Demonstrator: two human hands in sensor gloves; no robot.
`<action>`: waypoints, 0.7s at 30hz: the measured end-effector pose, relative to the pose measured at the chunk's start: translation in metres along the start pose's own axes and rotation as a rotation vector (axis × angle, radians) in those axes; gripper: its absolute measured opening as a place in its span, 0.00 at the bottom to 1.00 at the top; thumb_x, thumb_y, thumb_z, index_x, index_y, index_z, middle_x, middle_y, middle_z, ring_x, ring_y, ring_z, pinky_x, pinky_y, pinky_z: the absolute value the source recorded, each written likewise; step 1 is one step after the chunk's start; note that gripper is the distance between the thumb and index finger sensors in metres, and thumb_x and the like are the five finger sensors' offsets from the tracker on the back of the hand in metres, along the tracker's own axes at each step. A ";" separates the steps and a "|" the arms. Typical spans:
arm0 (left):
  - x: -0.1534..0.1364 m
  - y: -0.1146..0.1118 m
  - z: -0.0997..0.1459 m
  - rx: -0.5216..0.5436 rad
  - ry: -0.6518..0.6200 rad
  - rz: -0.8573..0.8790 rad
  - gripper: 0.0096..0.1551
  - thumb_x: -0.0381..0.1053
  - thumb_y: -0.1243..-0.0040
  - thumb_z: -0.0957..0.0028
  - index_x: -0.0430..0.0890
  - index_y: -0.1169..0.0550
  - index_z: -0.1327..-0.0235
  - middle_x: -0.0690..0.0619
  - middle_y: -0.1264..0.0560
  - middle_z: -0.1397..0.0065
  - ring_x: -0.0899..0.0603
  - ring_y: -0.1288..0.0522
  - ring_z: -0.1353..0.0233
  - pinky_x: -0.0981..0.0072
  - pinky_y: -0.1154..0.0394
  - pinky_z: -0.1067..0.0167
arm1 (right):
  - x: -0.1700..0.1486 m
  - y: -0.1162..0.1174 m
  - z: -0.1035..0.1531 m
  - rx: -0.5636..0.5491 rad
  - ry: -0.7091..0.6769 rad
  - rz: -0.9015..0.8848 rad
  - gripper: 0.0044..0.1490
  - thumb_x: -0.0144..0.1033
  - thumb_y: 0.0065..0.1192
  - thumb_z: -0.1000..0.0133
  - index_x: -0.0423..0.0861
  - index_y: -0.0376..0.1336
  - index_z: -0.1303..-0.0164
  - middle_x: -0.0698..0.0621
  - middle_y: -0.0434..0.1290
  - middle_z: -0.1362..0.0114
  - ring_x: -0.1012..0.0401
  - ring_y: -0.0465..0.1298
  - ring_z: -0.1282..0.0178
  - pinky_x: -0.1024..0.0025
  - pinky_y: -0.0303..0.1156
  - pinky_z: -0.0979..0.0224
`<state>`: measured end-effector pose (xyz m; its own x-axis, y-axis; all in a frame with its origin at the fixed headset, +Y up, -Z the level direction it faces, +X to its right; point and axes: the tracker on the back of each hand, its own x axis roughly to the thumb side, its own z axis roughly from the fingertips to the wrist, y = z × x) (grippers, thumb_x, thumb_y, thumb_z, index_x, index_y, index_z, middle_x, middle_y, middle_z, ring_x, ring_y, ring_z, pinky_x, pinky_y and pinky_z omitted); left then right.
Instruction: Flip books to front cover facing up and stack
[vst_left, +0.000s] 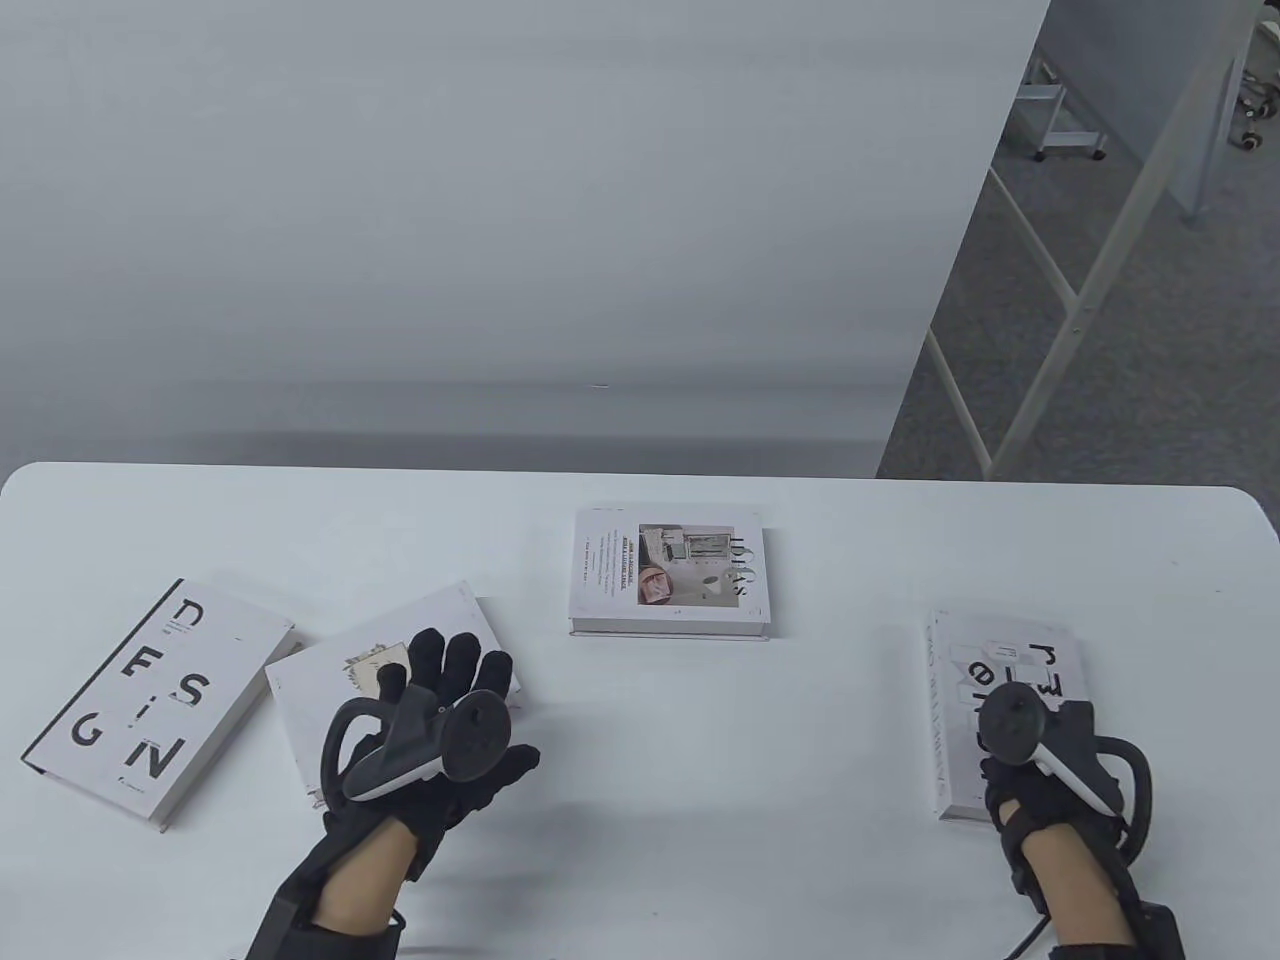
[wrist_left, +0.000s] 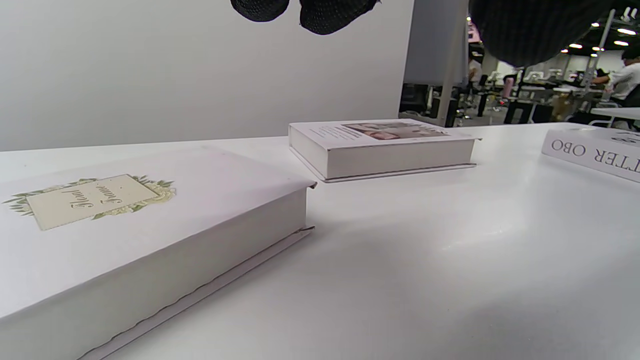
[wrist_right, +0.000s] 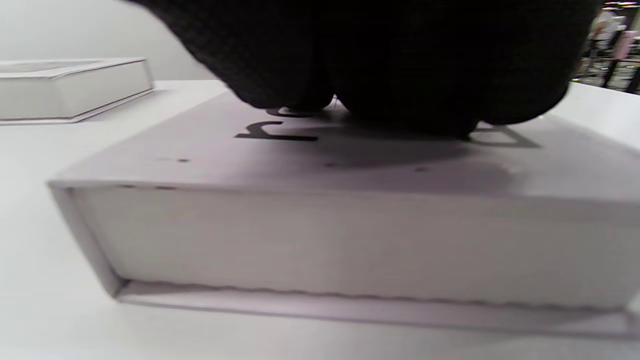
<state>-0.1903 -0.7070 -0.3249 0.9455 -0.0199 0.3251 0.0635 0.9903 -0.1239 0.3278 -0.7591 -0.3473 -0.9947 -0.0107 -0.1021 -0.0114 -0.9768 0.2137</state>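
Several white books lie flat on the white table (vst_left: 700, 750). The DESIGN book (vst_left: 150, 700) is at the far left. A book with a floral label (vst_left: 330, 700) lies beside it; in the left wrist view (wrist_left: 125, 220) its label faces up. My left hand (vst_left: 450, 700) is over this book, fingers spread; whether it touches is unclear. A book with a photo cover (vst_left: 668, 570) sits in the middle, also in the left wrist view (wrist_left: 385, 145). My right hand (vst_left: 1020, 740) rests on the near end of the lettered book (vst_left: 1000, 690), fingers lying on its cover (wrist_right: 350, 165).
The table's far edge runs behind the middle book, with a grey wall behind it. A white frame and carpeted floor (vst_left: 1130, 330) lie beyond the table's back right.
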 end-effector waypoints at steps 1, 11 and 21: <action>0.000 -0.001 -0.001 -0.002 -0.001 -0.001 0.57 0.75 0.52 0.51 0.40 0.45 0.19 0.31 0.52 0.19 0.18 0.57 0.24 0.21 0.50 0.34 | 0.004 -0.001 0.000 0.008 -0.023 -0.011 0.29 0.37 0.65 0.51 0.48 0.67 0.37 0.35 0.72 0.35 0.42 0.77 0.46 0.48 0.78 0.47; 0.001 -0.005 -0.002 -0.027 0.002 0.001 0.56 0.74 0.52 0.51 0.40 0.44 0.19 0.31 0.52 0.19 0.18 0.57 0.24 0.22 0.50 0.34 | 0.053 -0.003 0.012 0.084 -0.238 -0.015 0.29 0.40 0.65 0.51 0.48 0.68 0.39 0.37 0.73 0.38 0.46 0.78 0.50 0.52 0.81 0.50; 0.007 -0.011 -0.005 -0.053 -0.008 -0.012 0.56 0.74 0.52 0.51 0.40 0.44 0.19 0.31 0.51 0.19 0.18 0.56 0.24 0.22 0.49 0.34 | 0.132 0.000 0.036 0.172 -0.502 0.023 0.30 0.40 0.62 0.50 0.46 0.67 0.37 0.33 0.71 0.38 0.48 0.78 0.51 0.55 0.83 0.52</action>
<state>-0.1829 -0.7191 -0.3262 0.9419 -0.0303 0.3346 0.0917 0.9813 -0.1692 0.1928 -0.7530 -0.3259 -0.9207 0.1131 0.3736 0.0364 -0.9280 0.3707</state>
